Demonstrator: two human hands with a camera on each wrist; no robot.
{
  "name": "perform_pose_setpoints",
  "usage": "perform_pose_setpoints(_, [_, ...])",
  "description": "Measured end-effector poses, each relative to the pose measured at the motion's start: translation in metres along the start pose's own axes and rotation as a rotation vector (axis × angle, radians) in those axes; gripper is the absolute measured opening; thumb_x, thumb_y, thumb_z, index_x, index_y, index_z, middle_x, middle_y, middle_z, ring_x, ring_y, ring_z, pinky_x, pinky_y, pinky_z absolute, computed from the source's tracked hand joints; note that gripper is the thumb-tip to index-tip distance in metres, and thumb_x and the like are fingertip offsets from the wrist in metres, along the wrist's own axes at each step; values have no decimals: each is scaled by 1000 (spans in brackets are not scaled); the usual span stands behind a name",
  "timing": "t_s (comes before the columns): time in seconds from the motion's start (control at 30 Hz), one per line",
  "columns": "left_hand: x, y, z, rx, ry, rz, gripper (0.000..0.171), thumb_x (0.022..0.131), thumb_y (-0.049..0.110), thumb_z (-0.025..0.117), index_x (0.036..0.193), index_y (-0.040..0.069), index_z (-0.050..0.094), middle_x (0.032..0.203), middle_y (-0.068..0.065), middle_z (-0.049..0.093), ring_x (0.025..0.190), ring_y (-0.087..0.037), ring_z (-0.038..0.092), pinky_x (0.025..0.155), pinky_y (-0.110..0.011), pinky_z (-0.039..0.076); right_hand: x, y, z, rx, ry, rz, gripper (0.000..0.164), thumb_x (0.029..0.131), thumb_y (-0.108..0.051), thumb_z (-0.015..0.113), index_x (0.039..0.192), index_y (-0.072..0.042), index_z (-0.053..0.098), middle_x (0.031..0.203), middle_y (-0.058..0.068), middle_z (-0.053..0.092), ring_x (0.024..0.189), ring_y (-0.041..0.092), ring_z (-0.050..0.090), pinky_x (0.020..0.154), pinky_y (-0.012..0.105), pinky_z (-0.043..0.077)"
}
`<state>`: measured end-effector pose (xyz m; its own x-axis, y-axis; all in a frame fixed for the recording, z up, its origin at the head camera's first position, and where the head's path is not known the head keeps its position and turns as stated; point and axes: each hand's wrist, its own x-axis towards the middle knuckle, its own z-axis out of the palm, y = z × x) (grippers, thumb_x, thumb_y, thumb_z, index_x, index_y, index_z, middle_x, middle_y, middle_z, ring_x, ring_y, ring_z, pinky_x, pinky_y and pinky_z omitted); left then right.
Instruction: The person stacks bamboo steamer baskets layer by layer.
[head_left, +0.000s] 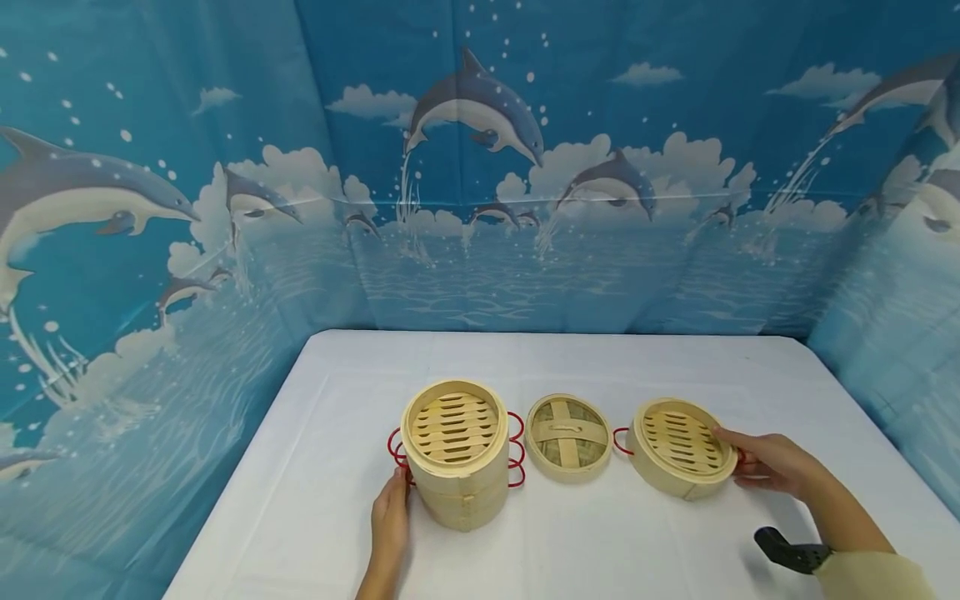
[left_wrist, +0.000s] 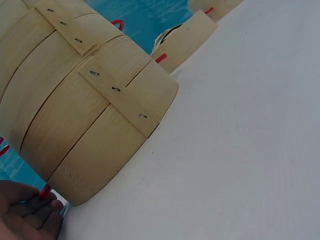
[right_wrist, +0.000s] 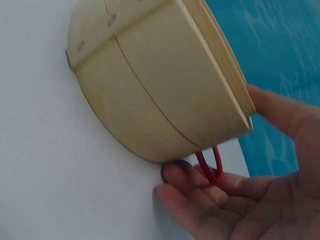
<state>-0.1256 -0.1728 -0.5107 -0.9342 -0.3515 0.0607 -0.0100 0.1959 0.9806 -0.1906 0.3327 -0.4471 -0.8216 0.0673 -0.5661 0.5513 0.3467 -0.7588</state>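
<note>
Bamboo steamer basket (head_left: pixel 671 475) sits between the parted thumb and bent fingers of the right hand (head_left: pixel 776 462), thumb at its rim, fingers below beside a red handle (right_wrist: pixel 218 162). Left hand (head_left: pixel 390 518) pinches the lowest handle (left_wrist: pixel 44 192) of the steamer stack (head_left: pixel 461 492); a bamboo lid (head_left: pixel 568 438) separates them on the surface (head_left: pixel 570 550).

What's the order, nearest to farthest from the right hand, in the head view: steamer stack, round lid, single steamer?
From the right hand:
1. Single steamer: touching the hand, on its left.
2. Round lid: farther left, between the other two.
3. Steamer stack: leftmost, beside the left hand.
</note>
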Motion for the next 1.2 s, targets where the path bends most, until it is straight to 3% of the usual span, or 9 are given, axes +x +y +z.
perform_pose_setpoints(0.2, [-1,0,0,4,-11,25,48,101,28,33,116,-12,56,124,-24,52,123,-34,41,103,-45,31,1,0,-8,60,-105,11,45,89,-44,56,94,1,62,76,5,62,71,19,63,72,32,55])
perform_pose_setpoints(0.57, [1,-1,1,5,7,20,49,102,28,32,115,-13,56,119,-25,55,118,-33,46,101,-46,34,-11,-13,-10,66,-158,-1,60,90,-41,56,119,10,44,83,9,62,75,22,64,75,36,54])
perform_pose_setpoints(0.73, [1,-2,1,-4,0,19,50,101,28,32,118,-15,52,124,-27,51,121,-36,42,103,-45,31,-12,-5,-9,81,-144,11,64,90,-40,56,123,12,39,85,10,61,76,22,64,76,36,54])
perform_pose_setpoints(0.97, [0,-1,1,11,-14,31,50,102,27,32,118,-15,52,125,-26,51,122,-37,41,103,-46,31,-17,0,-10,25,-52,13,68,87,-47,57,117,14,46,79,7,62,73,22,65,71,34,55])
perform_pose_setpoints(1.2, [-1,0,1,-1,-11,33,48,102,25,32,119,-16,51,125,-27,50,122,-37,41,103,-46,30,-33,-14,-16,27,-42,-21,60,89,-48,53,105,10,54,78,6,63,73,23,65,73,35,55])
